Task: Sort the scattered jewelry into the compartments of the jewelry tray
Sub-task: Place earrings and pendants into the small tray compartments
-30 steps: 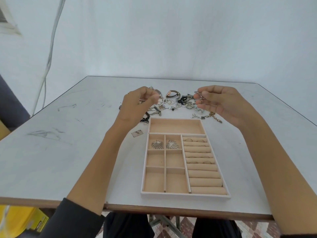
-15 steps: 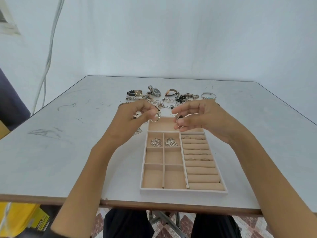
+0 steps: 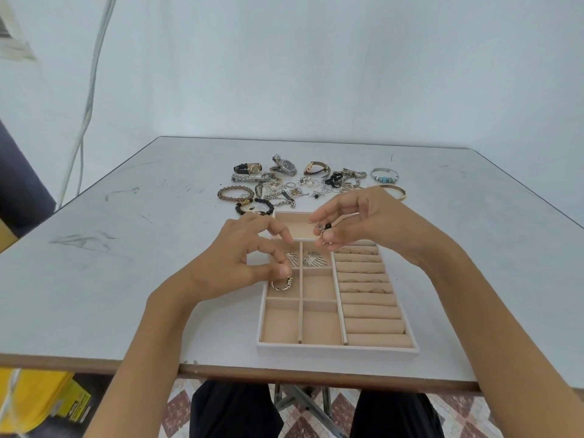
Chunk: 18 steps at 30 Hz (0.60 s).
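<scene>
Sorting jewelry: a beaded hoop [image 3: 282, 283] is pinched by the left hand [image 3: 249, 260] low over the jewelry tray's [image 3: 335, 349] middle-left compartment for a gentle set-down — a dark-beaded piece [image 3: 325, 230], apparently its mate, is pinched by the right hand [image 3: 363, 226] above the far end.

**Wall** [image 3: 316, 58]: plain, pale blue-white, filling the upper half of the view behind the table.
**Cables** [image 3: 91, 74]: white, running down the wall at left.
**Window frame** [image 3: 12, 36]: only a pale corner shows, at the top left edge.
**Table** [image 3: 126, 279]: flat grey-white top with a brown wooden edge along the near side.
**Scuffs** [image 3: 82, 241]: grey, pencil-like marks on the left part of the table.
**Table leg** [image 3: 300, 403]: grey metal, slanted braces under the near edge.
**Floor** [image 3: 341, 415]: tiles in a maroon-and-white diamond pattern, seen below the table.
**Box** [image 3: 41, 399]: yellow with black print, at lower left below the table.
**Dark blue shape** [image 3: 19, 178]: only part shows, at the left edge; kind unclear.
**Light**: soft and even, with faint shadows.
</scene>
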Available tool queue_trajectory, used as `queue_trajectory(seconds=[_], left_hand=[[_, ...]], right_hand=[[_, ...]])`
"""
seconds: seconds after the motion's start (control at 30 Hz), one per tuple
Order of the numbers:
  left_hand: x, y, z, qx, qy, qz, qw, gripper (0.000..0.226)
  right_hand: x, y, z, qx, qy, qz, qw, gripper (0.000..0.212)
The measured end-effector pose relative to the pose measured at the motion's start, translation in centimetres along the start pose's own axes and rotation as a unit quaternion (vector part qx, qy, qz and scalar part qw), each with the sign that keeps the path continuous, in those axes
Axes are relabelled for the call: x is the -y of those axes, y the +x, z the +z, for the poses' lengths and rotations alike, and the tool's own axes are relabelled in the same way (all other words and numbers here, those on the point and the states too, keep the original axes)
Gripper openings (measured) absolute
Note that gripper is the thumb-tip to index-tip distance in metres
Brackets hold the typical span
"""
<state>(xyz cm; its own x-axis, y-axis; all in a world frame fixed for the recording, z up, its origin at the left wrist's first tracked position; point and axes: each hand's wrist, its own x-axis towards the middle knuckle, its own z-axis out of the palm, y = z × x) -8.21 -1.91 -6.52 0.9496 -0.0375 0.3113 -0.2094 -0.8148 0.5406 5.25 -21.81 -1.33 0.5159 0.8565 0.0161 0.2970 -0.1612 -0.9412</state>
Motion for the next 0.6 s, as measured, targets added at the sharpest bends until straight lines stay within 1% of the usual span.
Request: queue_trajectory(seconds=[0.17, 0.33, 0.6], left_hand=[[-0.05, -0.03, 0.04, -0.022, 0.018, 0.010, 1.000, 0.026], [0.07, -0.02, 0.11, -0.036, 0.024, 0.009, 0.999, 0.027], [-0.03, 0.13, 0.12, -0.039, 0.032, 0.025, 0.998, 0.025]], right_hand=[[0.00, -0.08, 0.09, 0.009, -0.009, 0.003, 1.000, 0.027], [0.04, -0.07, 0.13, 0.007, -0.012, 0.005, 1.000, 0.028], [0.21, -0.26, 0.23, 0.016, -0.017, 0.002, 1.000, 0.026]])
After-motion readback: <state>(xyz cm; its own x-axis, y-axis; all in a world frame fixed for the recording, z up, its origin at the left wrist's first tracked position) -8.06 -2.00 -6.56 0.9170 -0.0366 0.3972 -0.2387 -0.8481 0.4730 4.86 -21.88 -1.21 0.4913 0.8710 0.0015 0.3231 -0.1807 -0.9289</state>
